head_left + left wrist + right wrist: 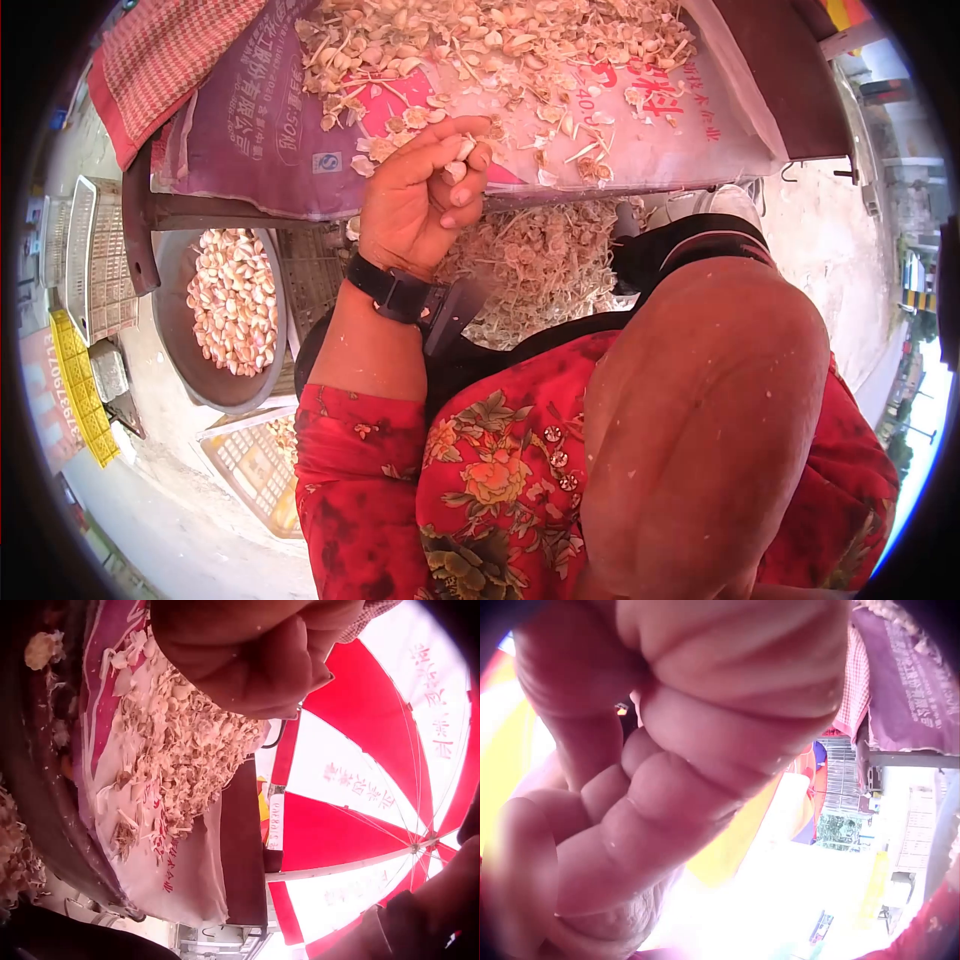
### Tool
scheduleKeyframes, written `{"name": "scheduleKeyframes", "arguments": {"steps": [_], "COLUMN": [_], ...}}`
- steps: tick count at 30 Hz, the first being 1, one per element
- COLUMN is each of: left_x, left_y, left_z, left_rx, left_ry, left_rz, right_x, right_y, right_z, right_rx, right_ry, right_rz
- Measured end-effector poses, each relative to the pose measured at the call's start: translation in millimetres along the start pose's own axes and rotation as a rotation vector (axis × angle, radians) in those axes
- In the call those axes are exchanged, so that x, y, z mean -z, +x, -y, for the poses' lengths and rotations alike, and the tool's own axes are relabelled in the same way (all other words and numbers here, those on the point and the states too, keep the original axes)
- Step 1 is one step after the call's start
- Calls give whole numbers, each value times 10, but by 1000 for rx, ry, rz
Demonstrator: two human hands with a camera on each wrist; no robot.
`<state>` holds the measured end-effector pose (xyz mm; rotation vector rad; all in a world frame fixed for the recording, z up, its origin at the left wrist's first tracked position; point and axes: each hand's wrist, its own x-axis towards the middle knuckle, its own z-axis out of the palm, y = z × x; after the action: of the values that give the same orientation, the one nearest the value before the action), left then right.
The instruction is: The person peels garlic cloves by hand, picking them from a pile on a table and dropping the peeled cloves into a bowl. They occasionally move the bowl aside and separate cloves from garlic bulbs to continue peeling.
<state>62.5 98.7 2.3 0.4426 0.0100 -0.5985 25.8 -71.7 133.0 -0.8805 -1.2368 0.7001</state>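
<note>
My left hand (425,190), with a black band at the wrist, pinches pale garlic cloves (458,160) between thumb and fingers over the sack's front edge. In the left wrist view the curled fingers of this hand (255,660) hide the cloves. Loose garlic skins and pieces (500,40) cover the purple-and-white printed sack (240,120). My raised right arm (700,400) fills the lower right of the head view, its hand out of that frame. Close up in the right wrist view, the right hand (682,765) has curled fingers, with nothing seen in them.
A grey basin (175,330) of peeled-looking cloves (232,300) stands at the left, near a pale crate (250,465) and a yellow crate (82,390). A heap of skins (540,260) lies below the sack's edge. A checked cloth (165,70) hangs at upper left. A red-and-white umbrella (345,832) spreads overhead.
</note>
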Motion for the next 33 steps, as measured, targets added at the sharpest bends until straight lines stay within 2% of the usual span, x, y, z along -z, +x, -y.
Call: {"name": "scheduleKeyframes", "arguments": {"steps": [5, 12, 15, 17, 19, 21, 22, 25, 26, 28, 31, 33], "left_x": [-12, 20, 1, 21, 8, -166, -121, -124, -222, -385, -585, -830], "left_y": [-31, -16, -17, -24, -35, -77, -76, -130, -193, -291, -457, -594], "left_z": [51, 57, 66, 37, 52, 56, 60, 18, -18, -41, -79, -120], "left_rx": [-9, -11, -6, -23, 8, -59, -53, -21, -6, 5, 45, 70], "left_ry": [42, 105, 121, 94, 22, 149, 100, -18, -40, -52, -83, -66], "left_rz": [-44, -126, -238, -230, -200, -279, -246, -151, -124, -40, 200, 376], "right_x": [21, 32, 41, 76, 125, 196, 220, 451, 540, 785, 1134, 1357], "right_y": [-23, -48, -66, -53, -69, -56, -64, -113, -135, -205, -188, -148], "right_z": [44, 57, 58, 95, 96, 121, 110, 1, -63, -246, -577, -838], "right_rx": [-128, -146, -122, -103, -67, -5, 23, 67, 51, -97, -303, -454], "right_ry": [-231, -249, -195, -120, 1, 227, 339, 601, 569, 603, 268, -22], "right_rz": [7, -15, -30, -48, -70, -140, -174, -475, -650, -805, -917, -919]}}
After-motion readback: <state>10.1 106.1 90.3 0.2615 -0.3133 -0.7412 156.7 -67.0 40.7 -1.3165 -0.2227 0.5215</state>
